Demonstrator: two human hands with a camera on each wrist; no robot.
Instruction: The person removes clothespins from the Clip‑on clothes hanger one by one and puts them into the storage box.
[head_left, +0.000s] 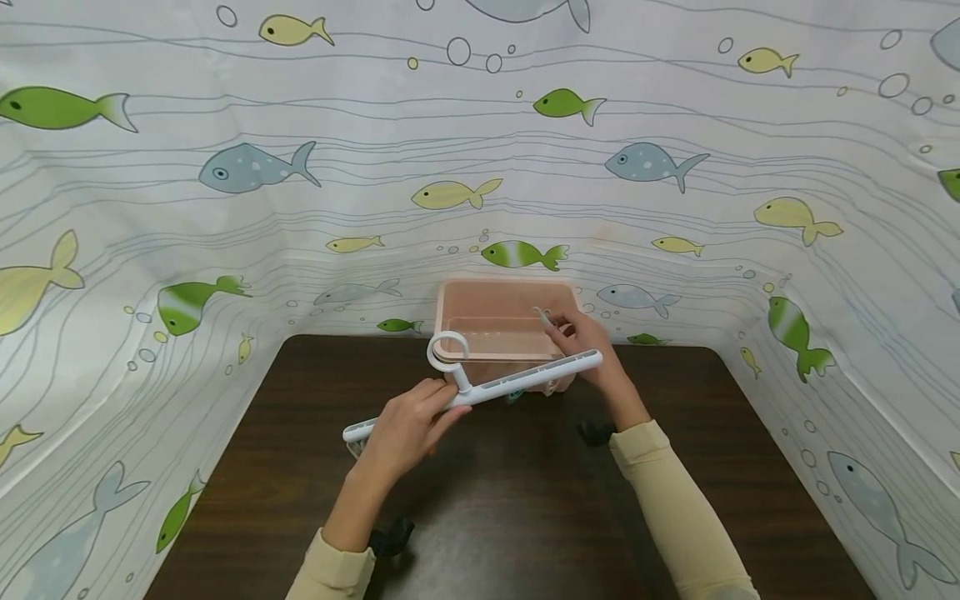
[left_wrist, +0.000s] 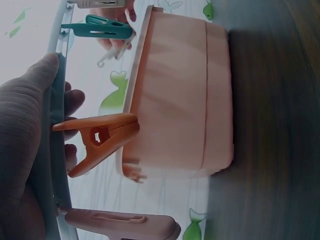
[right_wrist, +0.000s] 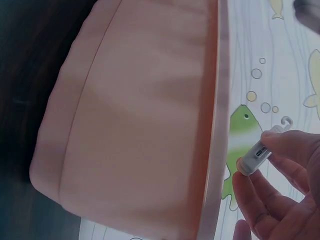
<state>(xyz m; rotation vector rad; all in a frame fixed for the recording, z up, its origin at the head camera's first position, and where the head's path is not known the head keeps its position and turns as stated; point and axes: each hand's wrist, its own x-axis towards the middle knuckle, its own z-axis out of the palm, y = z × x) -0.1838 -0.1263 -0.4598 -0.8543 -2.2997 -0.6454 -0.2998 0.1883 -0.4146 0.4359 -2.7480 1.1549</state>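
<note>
Pinching with its thumb and fingers, the right grip [head_left: 581,337] holds a small white clip [right_wrist: 256,156] up above the pink tub [left_wrist: 175,95]. The clip is tiny, so it might slip out and fall into the tub. The left grip [head_left: 405,425] is curled round the bar of the white hanger [head_left: 536,378], which slants on the near side of the tub. If that wrist twists, the bar could bump the right grip. The orange clip [left_wrist: 120,131] and teal clip [left_wrist: 102,27] hang near the tub and may catch its edge. Anything that comes loose could hit the dark worktop [head_left: 510,517].
</note>
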